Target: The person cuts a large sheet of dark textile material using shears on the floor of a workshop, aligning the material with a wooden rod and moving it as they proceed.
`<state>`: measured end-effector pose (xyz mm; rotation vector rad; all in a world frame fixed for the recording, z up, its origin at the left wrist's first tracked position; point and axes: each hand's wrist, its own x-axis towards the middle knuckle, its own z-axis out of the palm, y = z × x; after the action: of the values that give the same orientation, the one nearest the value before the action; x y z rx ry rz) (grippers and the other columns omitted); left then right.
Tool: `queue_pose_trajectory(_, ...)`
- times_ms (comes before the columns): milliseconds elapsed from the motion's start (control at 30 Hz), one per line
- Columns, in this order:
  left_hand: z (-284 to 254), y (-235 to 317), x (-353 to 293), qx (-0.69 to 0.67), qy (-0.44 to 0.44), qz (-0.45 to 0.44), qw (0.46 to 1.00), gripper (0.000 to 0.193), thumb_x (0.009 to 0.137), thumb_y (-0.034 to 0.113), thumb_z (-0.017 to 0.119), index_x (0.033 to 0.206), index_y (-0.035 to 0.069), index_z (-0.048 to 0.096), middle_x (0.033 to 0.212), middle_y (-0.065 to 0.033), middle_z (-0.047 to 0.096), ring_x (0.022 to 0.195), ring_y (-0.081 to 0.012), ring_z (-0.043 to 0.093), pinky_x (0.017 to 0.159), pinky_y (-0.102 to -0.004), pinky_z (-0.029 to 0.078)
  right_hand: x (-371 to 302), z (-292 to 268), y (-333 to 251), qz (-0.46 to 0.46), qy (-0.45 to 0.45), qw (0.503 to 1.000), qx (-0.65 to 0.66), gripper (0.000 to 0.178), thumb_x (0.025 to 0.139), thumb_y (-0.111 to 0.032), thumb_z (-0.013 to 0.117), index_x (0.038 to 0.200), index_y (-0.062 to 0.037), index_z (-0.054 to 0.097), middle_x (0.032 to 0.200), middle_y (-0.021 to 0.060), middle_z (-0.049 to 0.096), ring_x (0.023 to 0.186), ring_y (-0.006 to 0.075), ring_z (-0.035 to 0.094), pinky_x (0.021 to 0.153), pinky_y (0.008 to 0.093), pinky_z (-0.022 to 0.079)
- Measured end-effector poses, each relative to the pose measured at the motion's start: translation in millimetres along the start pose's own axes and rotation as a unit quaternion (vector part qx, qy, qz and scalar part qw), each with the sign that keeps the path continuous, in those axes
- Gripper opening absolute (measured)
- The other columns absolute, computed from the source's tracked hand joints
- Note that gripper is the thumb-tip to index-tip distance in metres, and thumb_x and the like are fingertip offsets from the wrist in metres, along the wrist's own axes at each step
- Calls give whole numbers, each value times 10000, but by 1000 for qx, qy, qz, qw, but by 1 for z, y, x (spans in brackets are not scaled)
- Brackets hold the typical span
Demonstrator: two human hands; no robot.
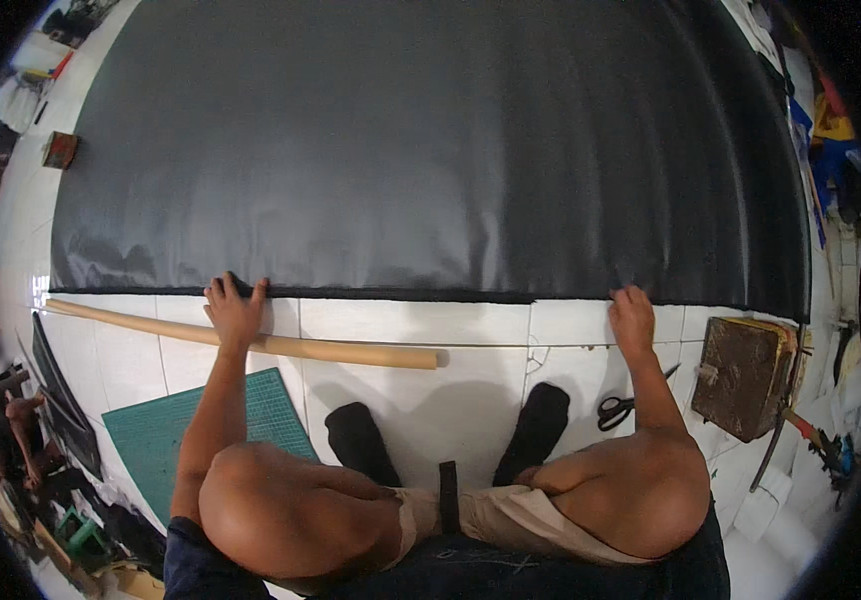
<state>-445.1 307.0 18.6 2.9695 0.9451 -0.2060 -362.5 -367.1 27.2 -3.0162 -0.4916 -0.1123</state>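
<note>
A wide black sheet (351, 150) with a smooth, slightly shiny surface spreads over the white tiled floor in front of me. My left hand (237, 312) rests on its near edge, thumb and fingers spread apart, with a small dark bump between them. Farther right, my right hand (633, 318) has its fingers curled closed on the same edge. Passing beneath my left wrist is a long tan cardboard tube (361, 352), lying on the tiles. Black-handled scissors (615, 411) lie beside my right forearm, which partly covers them.
A green cutting mat (146, 430) lies partly under my left arm. At the right stands a worn brown block (741, 375) near the sheet's corner; a smaller brown block (61, 150) sits by its left edge. Another person (26, 430) is at far left, among clutter.
</note>
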Motion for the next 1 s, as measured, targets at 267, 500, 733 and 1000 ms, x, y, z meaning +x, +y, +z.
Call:
queue_pose_trajectory(267,-11,-31,-7,-179,65,6,982,820,818,566,668,1355,-22,474,1362,-317,435,1280,-452,422,1068,-478,361,11,-8,-8,29,-80,996,-9,246,711,-115,647,940,-36,603,960,148,568,933,355,561,822,487,412)
queue_pose_trajectory(500,-37,-68,-18,-290,42,-428,855,934,779,353,725,1476,-22,228,1343,-346,445,1218,-452,490,1054,-455,396,124,-140,-129,-255,-225,939,57,401,783,-290,729,1094,-54,642,986,154,624,971,343,607,843,466,461)
queue_pose_trajectory(733,-9,-35,-13,-497,274,-312,762,847,815,213,650,1465,-63,181,1270,-342,509,1147,-431,550,1016,-434,415,144,-113,-334,-390,-275,875,83,668,916,-486,572,1452,-125,401,1102,158,594,1071,346,575,887,486,451)
queue_pose_trajectory(1000,-79,6,11,-651,133,-137,735,720,846,258,691,1406,-34,346,1204,-251,516,1110,-377,544,966,-441,428,123,-42,-396,-166,-230,951,120,552,981,-415,494,1493,-270,345,958,185,621,894,385,652,765,521,529)
